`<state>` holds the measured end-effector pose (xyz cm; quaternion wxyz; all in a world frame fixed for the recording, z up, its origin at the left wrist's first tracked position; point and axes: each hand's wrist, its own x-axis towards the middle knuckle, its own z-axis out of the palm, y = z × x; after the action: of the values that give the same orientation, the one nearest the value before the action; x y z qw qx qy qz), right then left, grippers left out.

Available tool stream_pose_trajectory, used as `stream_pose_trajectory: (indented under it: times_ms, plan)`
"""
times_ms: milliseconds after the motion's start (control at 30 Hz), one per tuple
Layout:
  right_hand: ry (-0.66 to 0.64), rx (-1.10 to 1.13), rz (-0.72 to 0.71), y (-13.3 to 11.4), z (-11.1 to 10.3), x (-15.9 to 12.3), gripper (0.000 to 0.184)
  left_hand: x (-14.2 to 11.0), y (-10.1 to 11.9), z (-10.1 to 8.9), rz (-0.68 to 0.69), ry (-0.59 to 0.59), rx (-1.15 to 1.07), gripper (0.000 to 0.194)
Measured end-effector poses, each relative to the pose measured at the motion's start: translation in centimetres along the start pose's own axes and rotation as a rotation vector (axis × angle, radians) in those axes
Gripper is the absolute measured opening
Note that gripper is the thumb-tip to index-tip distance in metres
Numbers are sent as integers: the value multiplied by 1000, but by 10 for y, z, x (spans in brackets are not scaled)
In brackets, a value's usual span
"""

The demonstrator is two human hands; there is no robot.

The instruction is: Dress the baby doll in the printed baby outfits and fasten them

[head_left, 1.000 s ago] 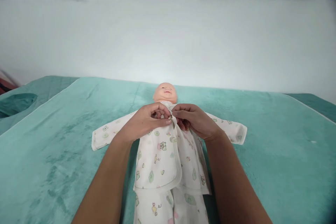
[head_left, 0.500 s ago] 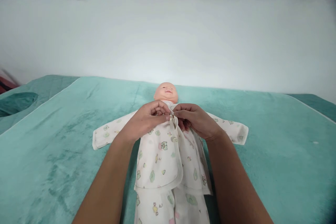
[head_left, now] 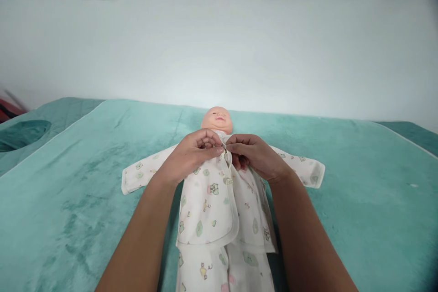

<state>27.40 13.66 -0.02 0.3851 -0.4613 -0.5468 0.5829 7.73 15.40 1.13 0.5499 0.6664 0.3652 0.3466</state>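
A baby doll (head_left: 216,119) lies on its back, its head away from me, dressed in a white printed baby jacket (head_left: 205,210) and matching trousers (head_left: 201,269). At the upper chest my left hand (head_left: 196,153) pinches the jacket's front edge between thumb and fingers. Just beside it my right hand (head_left: 253,155) grips the same front opening, its fingertips nearly touching the left ones. A small fastening seems to sit between the fingertips, mostly hidden. Lower on the front edge shows a pale button (head_left: 228,181). Both sleeves stretch out sideways, with no doll hands visible at the cuffs.
A teal plush cover (head_left: 359,219) spreads under the doll. Behind it rises a white wall (head_left: 219,50) with a dark band on top. At the far left are a dark teal hollow in the cloth (head_left: 23,136) and a red object (head_left: 8,110).
Both hands stay at the upper front of the jacket, with only slight finger shifts at the edge. The view has drifted a little.
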Motion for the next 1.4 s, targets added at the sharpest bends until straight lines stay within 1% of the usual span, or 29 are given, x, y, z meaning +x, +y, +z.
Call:
stream_pose_trajectory:
  times_ms: [200, 300, 367, 533, 667, 767, 867, 967, 1100, 1267, 1400]
  plan:
    - [-9, 21, -22, 1, 1, 0, 26, 1, -3, 0, -9, 3, 4, 16]
    - [-37, 65, -45, 3, 0, -1, 30, 2, -5, -1, -8, -4, -14, 17]
    - [-63, 74, -62, 3, -1, -1, 28, 2, -5, -1, -13, -4, -23, 18]
    - [-89, 0, -63, -1, -1, -5, 18, 2, -5, 0, -23, 1, -43, 18]
    - [-59, -86, -23, -5, 2, -6, 20, 1, -3, 0, -40, 11, -3, 20]
    - [-43, -128, -29, -5, 3, -6, 21, 1, -2, 0, -34, 6, 32, 22]
    - [-40, -125, -38, -4, 3, -5, 22, 1, 0, 1, -16, -6, 58, 18]
    - [-45, -111, -39, -2, 2, -4, 23, 0, 1, 0, -29, -8, 73, 11]
    - [-26, -17, -49, 0, 2, -2, 24, 0, -1, 0, -46, -9, 47, 8]
    - [-44, 231, -92, 1, 3, 1, 18, 1, -4, 0, -29, 15, -9, 10]
    - [-42, 373, -106, 3, 4, 3, 23, 3, -7, -2, -20, -2, -107, 14]
